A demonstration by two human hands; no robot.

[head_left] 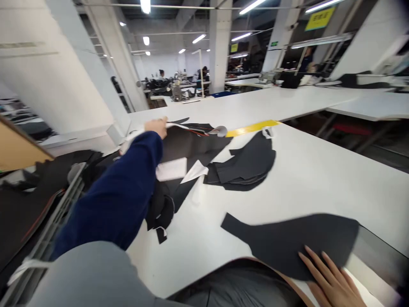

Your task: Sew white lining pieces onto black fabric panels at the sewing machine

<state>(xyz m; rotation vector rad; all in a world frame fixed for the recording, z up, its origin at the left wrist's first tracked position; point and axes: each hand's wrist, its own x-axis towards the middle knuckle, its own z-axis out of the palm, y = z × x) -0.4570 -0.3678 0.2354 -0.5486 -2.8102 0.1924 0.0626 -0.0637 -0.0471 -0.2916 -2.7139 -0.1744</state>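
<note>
My left hand (156, 126), at the end of a navy sleeve, reaches to the far left part of the white table. Its fingers are closed at the edge of a dark fabric panel (182, 145), which has a pale, red-lined border. My right hand (332, 277) lies flat with fingers spread on a dark curved fabric piece (294, 238) near the front right. Between the hands sits a stack of dark cut pieces (247, 164). A white slip (172, 169) rests on the panel, and more dark pieces (162, 209) are bundled beside my left forearm.
A yellow strip (252, 128) lies across the white table (319, 179). Dark fabric (28, 209) is heaped on a rack (60, 217) at the left. A slanting white pillar (64, 64) stands behind it. Sewing machines (177, 87) and people are farther back.
</note>
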